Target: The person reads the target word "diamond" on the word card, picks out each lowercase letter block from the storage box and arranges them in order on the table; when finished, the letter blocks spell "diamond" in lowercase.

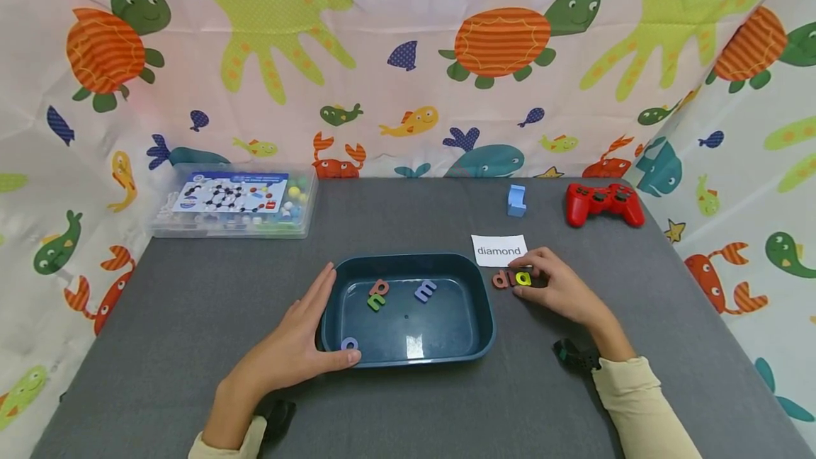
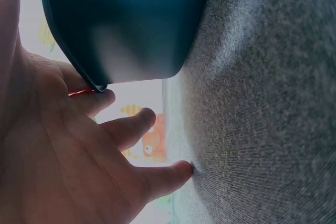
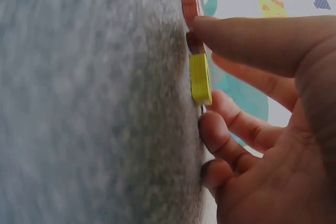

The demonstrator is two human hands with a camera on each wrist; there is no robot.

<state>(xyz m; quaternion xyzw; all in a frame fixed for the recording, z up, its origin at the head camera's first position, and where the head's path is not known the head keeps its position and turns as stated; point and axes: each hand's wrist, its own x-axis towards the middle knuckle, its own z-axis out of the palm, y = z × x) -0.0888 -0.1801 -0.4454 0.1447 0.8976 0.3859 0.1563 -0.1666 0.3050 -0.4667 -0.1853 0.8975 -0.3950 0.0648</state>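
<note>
In the head view, the person's right hand [image 1: 557, 285] pinches a small brown letter i [image 1: 511, 279] between thumb and forefinger on the table [image 1: 414, 409]; a reddish d [image 1: 506, 278] lies just left of the pinch, a yellow a [image 1: 528, 279] just inside it. The forefinger covers a corner of the white card [image 1: 499, 243] beyond, which reads "diamond". The left hand [image 1: 296, 335] lies spread round the near left corner of the dark blue tray [image 1: 440, 331], thumb on the rim, partly hiding a purple o [image 1: 349, 339]; farther inside lie a green n [image 1: 376, 302], a purple m [image 1: 425, 291] and a reddish letter hard to identify. Beyond that hand, a plastic box [image 1: 296, 227] bears a label with print too small to read. The left wrist view cuts off the tray and hides its contents; the fingers stand apart. In the right wrist view, the letters show edge-on, the thumb hiding part of the i.
</note>
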